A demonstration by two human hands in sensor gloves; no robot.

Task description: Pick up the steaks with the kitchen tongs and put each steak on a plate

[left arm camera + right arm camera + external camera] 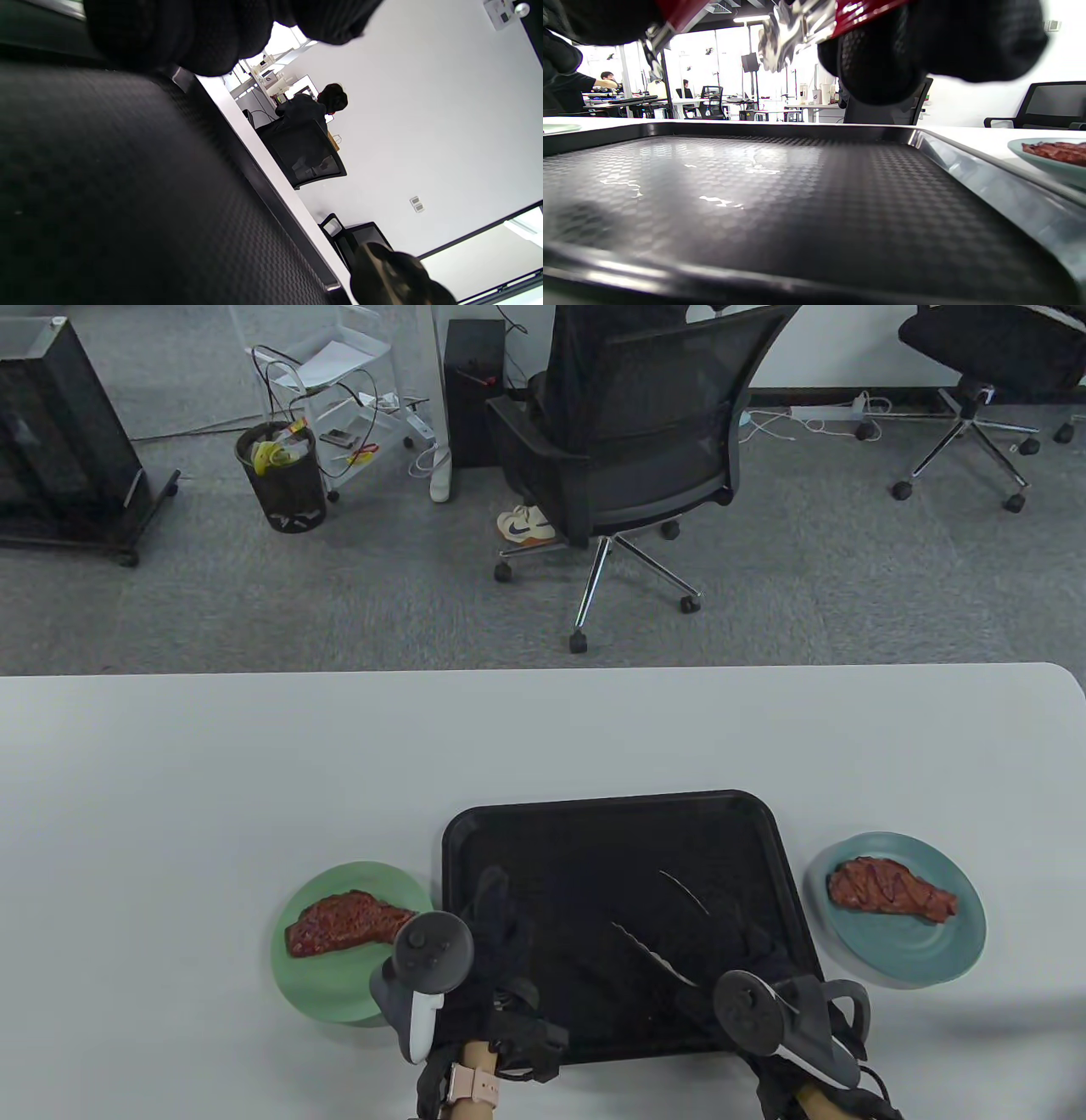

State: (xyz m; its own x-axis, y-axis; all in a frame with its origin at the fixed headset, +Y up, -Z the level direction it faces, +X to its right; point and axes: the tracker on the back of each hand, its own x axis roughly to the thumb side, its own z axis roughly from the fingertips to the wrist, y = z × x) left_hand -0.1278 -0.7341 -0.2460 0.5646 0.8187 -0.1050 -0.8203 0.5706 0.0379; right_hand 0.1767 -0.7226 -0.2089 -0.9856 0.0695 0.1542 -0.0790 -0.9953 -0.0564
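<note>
One steak (348, 920) lies on the green plate (331, 984) to the left of the black tray (594, 831). Another steak (891, 891) lies on the blue plate (925, 959) to the tray's right. My right hand (751, 950) holds the metal tongs (653, 954) over the tray, their two arms spread apart and holding nothing. The right wrist view shows the tongs (797, 21) with red grips among my fingers, above the bare tray (755, 190), with the blue plate (1031, 159) and its steak (1056, 151) at the right. My left hand (496, 933) rests on the tray's left part with its fingers stretched forward.
The white table (254, 780) runs wide to the left and behind the tray. An office chair (628, 449) stands on the carpet past the far edge. A bin (282, 479) and a wire cart stand further back. People sit at desks in the distance.
</note>
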